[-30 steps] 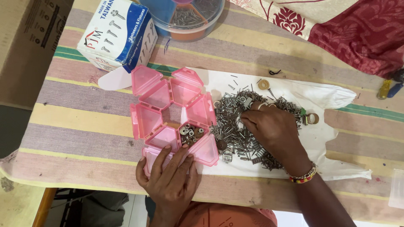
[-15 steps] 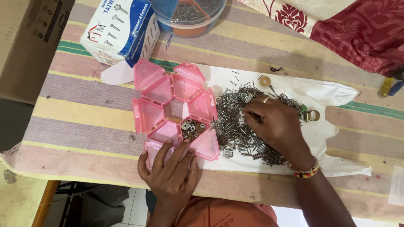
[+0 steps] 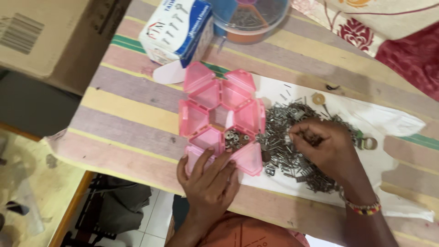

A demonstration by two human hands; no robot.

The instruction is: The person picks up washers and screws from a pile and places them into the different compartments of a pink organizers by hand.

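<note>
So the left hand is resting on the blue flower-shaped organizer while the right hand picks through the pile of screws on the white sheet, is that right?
Not quite: the flower-shaped organizer is pink, not blue, as the head view shows. The rest holds. The left hand rests on the organizer's near edge, and the right hand picks through the pile of screws on the white sheet.

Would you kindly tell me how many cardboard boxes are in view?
2. A large brown box stands at the upper left beside the table, and a small white and blue box lies on the striped cloth behind the pink organiser. Others may lie outside the picture.
</note>
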